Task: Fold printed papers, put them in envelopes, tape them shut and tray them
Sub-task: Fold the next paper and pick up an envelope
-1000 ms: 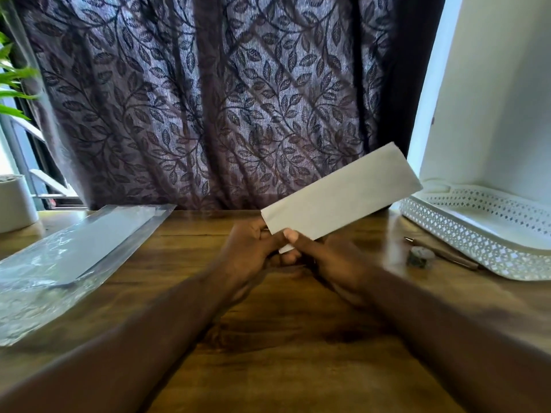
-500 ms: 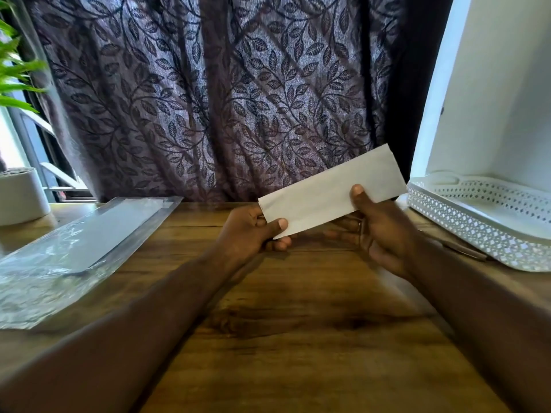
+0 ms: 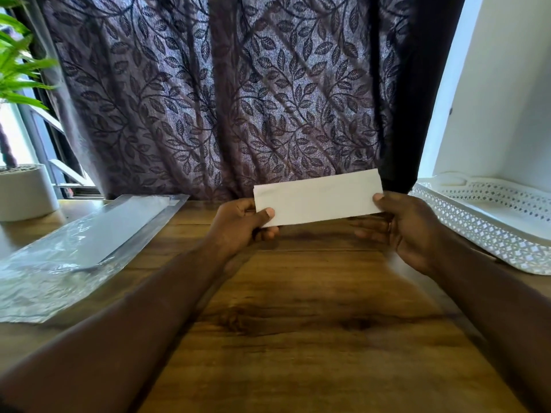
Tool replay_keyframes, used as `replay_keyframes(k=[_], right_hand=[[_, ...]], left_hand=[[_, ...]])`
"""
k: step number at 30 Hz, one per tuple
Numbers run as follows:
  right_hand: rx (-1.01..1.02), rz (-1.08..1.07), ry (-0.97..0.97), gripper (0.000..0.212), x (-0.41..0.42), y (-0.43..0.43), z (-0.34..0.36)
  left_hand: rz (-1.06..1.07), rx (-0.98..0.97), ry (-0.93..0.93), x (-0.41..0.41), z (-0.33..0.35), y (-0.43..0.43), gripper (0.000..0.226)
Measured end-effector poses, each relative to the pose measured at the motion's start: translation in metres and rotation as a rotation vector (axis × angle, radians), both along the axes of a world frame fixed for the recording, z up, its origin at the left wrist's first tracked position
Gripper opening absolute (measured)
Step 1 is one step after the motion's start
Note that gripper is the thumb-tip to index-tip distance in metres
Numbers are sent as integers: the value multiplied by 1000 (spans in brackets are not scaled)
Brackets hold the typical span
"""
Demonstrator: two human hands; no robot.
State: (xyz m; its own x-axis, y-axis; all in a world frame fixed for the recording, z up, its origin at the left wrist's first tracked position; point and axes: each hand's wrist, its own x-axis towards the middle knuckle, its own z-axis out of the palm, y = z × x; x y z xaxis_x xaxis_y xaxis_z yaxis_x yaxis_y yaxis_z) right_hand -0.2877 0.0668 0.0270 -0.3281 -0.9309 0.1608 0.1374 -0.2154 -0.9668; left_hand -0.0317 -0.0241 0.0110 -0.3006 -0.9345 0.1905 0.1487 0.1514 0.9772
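Envelope, blank, between left hand and right hand.

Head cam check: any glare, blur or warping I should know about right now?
Head view: the plastic sleeve throws glare; the window behind the plant is blown out; the right hand and forearm edges smear slightly; wide-angle bending at the frame borders; the envelope reads sharp.

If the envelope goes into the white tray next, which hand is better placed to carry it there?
Probably the right hand. It already pinches the white envelope's right end, and the white perforated tray lies just beside it; the left hand would have to cross over.
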Motion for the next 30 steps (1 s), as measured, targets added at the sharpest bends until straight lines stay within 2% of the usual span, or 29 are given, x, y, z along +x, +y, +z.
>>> replay_keyframes(k=[4,6,9,12,18,22,27,30], right_hand=[[90,77,202,19,13,1,-4],[88,111,220,18,25,2,-6],[51,162,212,19,45,0,-10],[20,224,226,22,61,-3,-13],[26,206,267,22,58,-3,-9],[41,187,287,24,49,-4,-5],[47,160,273,22,35,-4,-3],[50,148,280,22,29,-5,-2]], left_hand=[[-45,68,349,8,6,-1,28],[-117,59,420,3,7,5,37],[-227,39,369,-18,0,22,43],[-282,20,318,-31,-11,29,36],[-143,90,369,-25,-6,16,41],[-37,64,404,-13,1,9,33],[39,69,410,2,9,-3,10],[68,77,389,9,12,-10,12]])
